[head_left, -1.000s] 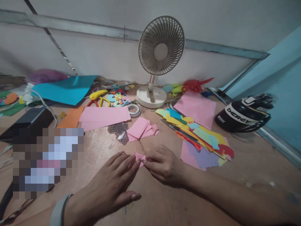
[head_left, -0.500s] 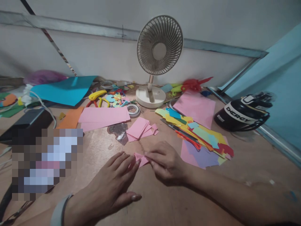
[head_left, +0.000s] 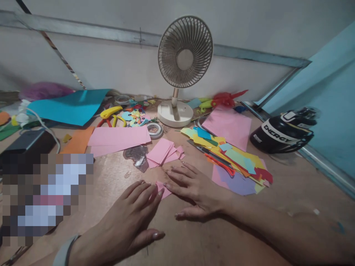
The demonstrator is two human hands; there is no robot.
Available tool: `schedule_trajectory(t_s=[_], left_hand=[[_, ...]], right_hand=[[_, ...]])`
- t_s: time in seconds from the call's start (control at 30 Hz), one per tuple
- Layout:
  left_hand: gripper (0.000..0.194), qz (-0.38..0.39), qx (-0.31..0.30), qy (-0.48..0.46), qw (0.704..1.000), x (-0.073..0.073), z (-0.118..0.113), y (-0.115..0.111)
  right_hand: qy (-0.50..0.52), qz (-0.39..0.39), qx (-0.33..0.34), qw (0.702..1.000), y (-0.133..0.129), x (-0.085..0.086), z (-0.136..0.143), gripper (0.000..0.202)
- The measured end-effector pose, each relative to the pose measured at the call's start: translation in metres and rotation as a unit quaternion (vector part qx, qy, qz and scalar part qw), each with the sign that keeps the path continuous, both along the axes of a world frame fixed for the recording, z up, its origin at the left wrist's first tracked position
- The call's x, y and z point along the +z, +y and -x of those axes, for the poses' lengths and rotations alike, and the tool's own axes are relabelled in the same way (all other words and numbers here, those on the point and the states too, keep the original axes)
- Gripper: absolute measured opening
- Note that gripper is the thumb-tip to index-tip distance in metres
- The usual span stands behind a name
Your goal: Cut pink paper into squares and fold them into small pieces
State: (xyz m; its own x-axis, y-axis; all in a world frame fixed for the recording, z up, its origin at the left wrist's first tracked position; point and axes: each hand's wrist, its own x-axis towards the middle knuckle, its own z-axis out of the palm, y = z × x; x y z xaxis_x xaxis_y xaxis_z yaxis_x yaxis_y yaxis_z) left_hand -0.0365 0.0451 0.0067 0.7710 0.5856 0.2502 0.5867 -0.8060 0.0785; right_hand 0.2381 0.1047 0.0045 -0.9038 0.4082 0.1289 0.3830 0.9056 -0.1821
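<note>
The pink paper point(head_left: 166, 193), small and folded, lies flat on the table point(head_left: 194, 242) between the two hands, at the near middle of the scene, one corner showing at the far left and another towards the right; its long axis I cannot tell, as fingers cover much of it. The left hand point(head_left: 130, 216) lies palm down, fingers nearly side by side and slanting far and right, its index fingertip on the paper, its thumb held well away to the right. The right hand point(head_left: 198, 192) is flat too, fingers spread and pointing left, one fingertip at the paper's right part, thumb apart on the near side. Beyond them lie overlapping pink slips point(head_left: 161, 152), matt and straight-edged, beside a dark, ragged patch point(head_left: 137, 157) with a white smear. Farther left are long pink strips point(head_left: 119, 136), a round tape roll point(head_left: 154, 130) and a curling blue sheet point(head_left: 68, 107). At right, loose paper scraps point(head_left: 252, 162) in many colours lie near a rounded black bottle point(head_left: 277, 135). The table is brown and scuffed; a white fan point(head_left: 185, 59) stands at its far side, before a pale wall point(head_left: 111, 61) crossed by a metal rail point(head_left: 111, 35).
</note>
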Motion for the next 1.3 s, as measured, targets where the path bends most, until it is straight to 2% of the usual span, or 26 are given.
schedule_trajectory(t_s=[0.27,0.6,0.97,1.3], left_hand=[[0.072,0.001,-0.003,-0.002,1.0,-0.002,0.003,0.0],[0.072,0.013,0.01,0.022,1.0,-0.008,0.004,-0.001],[0.068,0.005,0.003,0.016,1.0,-0.002,0.003,0.001],[0.068,0.002,-0.009,-0.006,1.0,0.002,-0.001,0.002]], right_hand=[[-0.004,0.006,-0.022,1.0,-0.001,-0.004,-0.014,0.076],[-0.006,0.07,-0.034,0.997,0.002,-0.001,-0.013,0.073],[0.004,0.016,0.008,1.0,0.002,0.001,-0.013,0.072],[-0.011,0.006,-0.009,1.0,0.001,-0.006,0.005,0.075]])
